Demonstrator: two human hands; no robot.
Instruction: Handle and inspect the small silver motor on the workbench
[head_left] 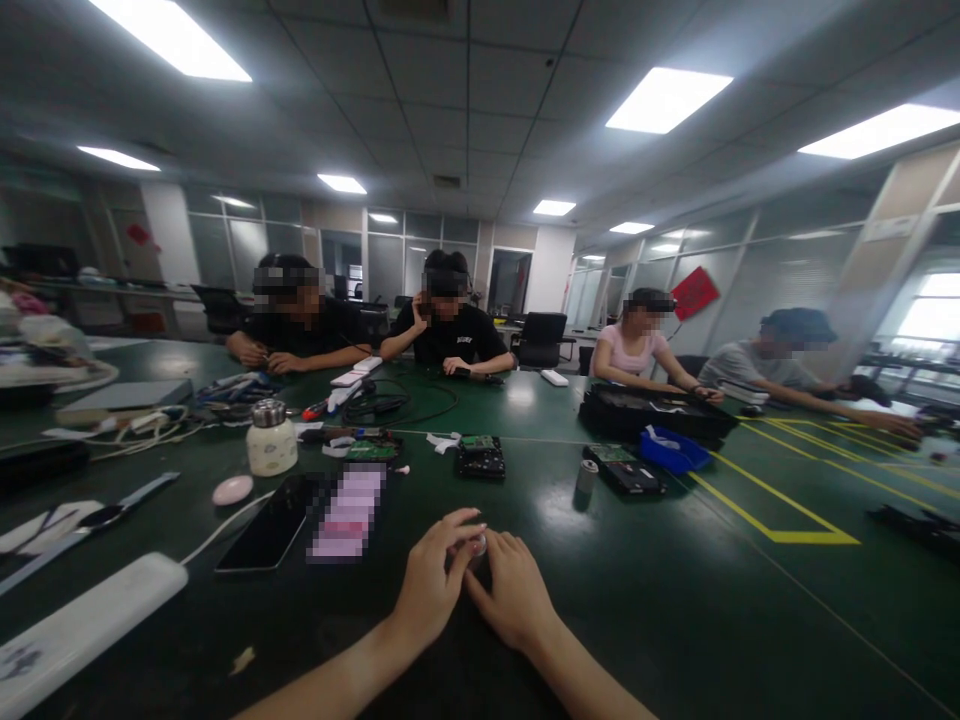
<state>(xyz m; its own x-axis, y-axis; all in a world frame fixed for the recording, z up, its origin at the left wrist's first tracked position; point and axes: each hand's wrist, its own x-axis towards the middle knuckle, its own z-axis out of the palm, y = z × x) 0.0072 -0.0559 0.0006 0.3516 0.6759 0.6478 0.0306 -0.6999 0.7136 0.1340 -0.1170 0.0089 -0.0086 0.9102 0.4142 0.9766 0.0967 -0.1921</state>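
At six o'clock on the dark green table (675, 620), the left hand (429, 585) and right hand (514, 595) meet, each grip pinching a small round silvery part (478, 545) between fingertips. Such a shallow hold could let it slip and roll toward the phone (271, 522) at nine o'clock.

Left hand (431, 585), right hand (514, 590) pinch small round object (478, 545) over green table (675, 600).
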